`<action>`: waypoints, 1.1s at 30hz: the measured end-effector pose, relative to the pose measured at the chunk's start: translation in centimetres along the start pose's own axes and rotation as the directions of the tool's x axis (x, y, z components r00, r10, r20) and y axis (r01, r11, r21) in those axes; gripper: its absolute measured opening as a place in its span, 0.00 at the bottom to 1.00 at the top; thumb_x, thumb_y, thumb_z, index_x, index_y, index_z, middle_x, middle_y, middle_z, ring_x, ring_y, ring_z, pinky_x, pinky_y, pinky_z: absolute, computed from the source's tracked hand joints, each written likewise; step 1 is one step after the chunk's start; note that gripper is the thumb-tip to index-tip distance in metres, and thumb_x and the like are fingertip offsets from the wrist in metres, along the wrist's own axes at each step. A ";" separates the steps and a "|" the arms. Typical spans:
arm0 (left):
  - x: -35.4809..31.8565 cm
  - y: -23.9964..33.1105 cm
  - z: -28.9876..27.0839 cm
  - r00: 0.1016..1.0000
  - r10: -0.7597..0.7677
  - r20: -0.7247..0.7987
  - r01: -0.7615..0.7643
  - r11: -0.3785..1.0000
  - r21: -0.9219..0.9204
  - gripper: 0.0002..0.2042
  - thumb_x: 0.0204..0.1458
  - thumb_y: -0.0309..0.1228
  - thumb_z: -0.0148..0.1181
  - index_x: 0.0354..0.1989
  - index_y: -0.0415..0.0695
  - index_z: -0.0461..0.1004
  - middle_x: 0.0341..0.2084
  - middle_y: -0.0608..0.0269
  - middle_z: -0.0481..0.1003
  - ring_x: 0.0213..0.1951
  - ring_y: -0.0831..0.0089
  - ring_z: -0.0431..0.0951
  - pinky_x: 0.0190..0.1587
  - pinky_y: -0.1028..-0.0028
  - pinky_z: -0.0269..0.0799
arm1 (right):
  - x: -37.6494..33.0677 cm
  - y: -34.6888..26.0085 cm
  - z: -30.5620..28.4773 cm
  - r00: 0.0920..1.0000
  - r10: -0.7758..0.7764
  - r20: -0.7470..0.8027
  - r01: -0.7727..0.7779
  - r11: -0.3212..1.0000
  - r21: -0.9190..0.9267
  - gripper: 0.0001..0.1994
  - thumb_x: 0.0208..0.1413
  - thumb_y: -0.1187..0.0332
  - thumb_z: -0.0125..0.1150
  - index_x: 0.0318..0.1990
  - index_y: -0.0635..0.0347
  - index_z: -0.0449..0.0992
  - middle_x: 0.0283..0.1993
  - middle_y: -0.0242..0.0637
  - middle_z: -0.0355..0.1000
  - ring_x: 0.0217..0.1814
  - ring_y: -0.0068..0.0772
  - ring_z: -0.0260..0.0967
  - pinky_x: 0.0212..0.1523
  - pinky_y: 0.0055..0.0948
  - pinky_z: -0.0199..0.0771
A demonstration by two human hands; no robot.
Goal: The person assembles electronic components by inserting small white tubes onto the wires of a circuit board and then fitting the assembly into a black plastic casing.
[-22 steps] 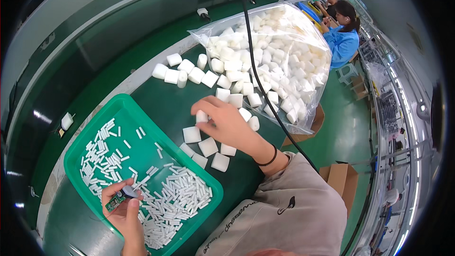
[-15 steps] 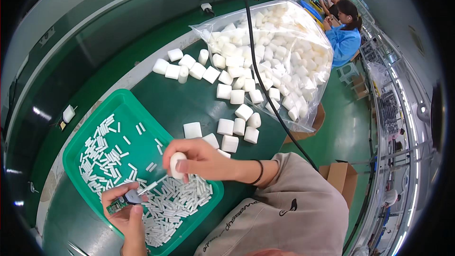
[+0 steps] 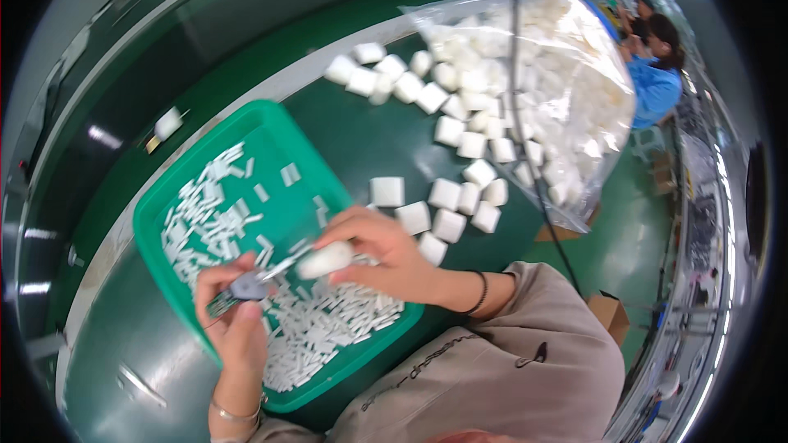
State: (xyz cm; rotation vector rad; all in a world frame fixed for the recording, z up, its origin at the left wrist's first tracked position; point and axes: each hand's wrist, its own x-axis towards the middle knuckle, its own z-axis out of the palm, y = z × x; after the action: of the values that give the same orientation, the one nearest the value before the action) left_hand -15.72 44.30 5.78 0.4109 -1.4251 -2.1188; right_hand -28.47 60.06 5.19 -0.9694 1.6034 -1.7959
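Over the green tray (image 3: 283,143), my left hand (image 3: 238,324) pinches a small device with a grey body (image 3: 246,285), a green circuit board and a thin pale shaft. Between the fingers and thumb of my right hand (image 3: 386,258) is a rounded white cap (image 3: 326,261). The shaft points at the cap and its tip reaches the cap's near end; blur hides whether it is inside. Short white tubes (image 3: 328,340) lie heaped in the tray below both hands, with another heap along its left side.
Loose white caps (image 3: 446,194) stand on the dark green table beyond my right hand. A large clear bag (image 3: 603,107) full of them lies behind. A black cable (image 3: 515,57) hangs in front of the bag. Two people sit at the far right, one in blue (image 3: 654,94).
The whole view has shifted, so the tray, caps and bag appear farther right. My right hand has tipped the cap flatter. Both hands keep their holds.
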 end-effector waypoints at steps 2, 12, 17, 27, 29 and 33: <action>0.2 -0.2 0.5 0.996 -0.006 0.087 0.004 0.999 0.033 0.18 0.39 0.29 0.60 0.38 0.39 0.63 0.39 0.54 0.66 0.38 0.67 0.71 0.35 0.71 0.72 | -0.4 -0.4 -0.4 0.992 0.126 0.010 -0.127 0.989 0.081 0.16 0.40 0.82 0.60 0.41 0.67 0.70 0.42 0.38 0.64 0.44 0.27 0.65 0.43 0.23 0.69; 0.0 0.6 0.5 0.942 0.099 0.320 -0.157 0.974 0.162 0.16 0.34 0.17 0.62 0.35 0.38 0.67 0.33 0.51 0.72 0.37 0.66 0.74 0.40 0.73 0.70 | -1.2 -0.2 0.4 0.999 -0.004 -0.050 -0.001 0.995 -0.100 0.14 0.37 0.80 0.62 0.36 0.66 0.73 0.30 0.39 0.71 0.32 0.27 0.71 0.32 0.21 0.73; -0.1 0.7 0.7 0.939 -0.012 0.343 -0.099 0.948 0.303 0.16 0.35 0.17 0.63 0.35 0.37 0.68 0.34 0.52 0.73 0.39 0.69 0.74 0.40 0.75 0.69 | -0.9 0.0 0.5 0.981 -0.194 -0.005 0.183 0.935 -0.305 0.21 0.35 0.74 0.66 0.43 0.61 0.72 0.32 0.38 0.72 0.31 0.32 0.71 0.30 0.24 0.70; -0.1 0.7 1.0 0.929 -0.085 0.361 -0.050 0.936 0.350 0.14 0.35 0.17 0.64 0.34 0.36 0.71 0.33 0.55 0.74 0.38 0.70 0.75 0.41 0.76 0.70 | -0.4 -0.8 0.6 0.930 -0.354 0.100 0.365 0.858 -0.360 0.10 0.32 0.69 0.68 0.25 0.59 0.75 0.34 0.36 0.73 0.33 0.32 0.71 0.31 0.26 0.71; -0.1 0.8 1.1 0.919 -0.042 0.391 -0.146 0.886 0.439 0.14 0.35 0.18 0.64 0.33 0.37 0.71 0.33 0.55 0.75 0.38 0.70 0.75 0.40 0.77 0.71 | -0.6 -0.1 0.9 0.923 -0.372 0.099 0.383 0.865 -0.323 0.11 0.32 0.72 0.69 0.26 0.59 0.73 0.34 0.38 0.73 0.34 0.34 0.71 0.32 0.27 0.71; 0.4 1.6 1.0 0.896 -0.011 0.443 -0.229 0.845 0.484 0.15 0.33 0.19 0.65 0.34 0.38 0.72 0.33 0.57 0.75 0.36 0.70 0.76 0.38 0.76 0.71 | -0.7 0.9 1.3 0.898 -0.436 0.065 0.441 0.887 -0.140 0.19 0.34 0.76 0.68 0.38 0.58 0.70 0.39 0.43 0.71 0.37 0.40 0.70 0.36 0.30 0.70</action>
State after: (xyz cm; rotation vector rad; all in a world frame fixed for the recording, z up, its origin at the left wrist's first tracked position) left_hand -16.14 44.39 7.65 0.0388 -2.2468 -1.7578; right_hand -27.10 59.70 4.26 -1.5271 1.6107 -1.9491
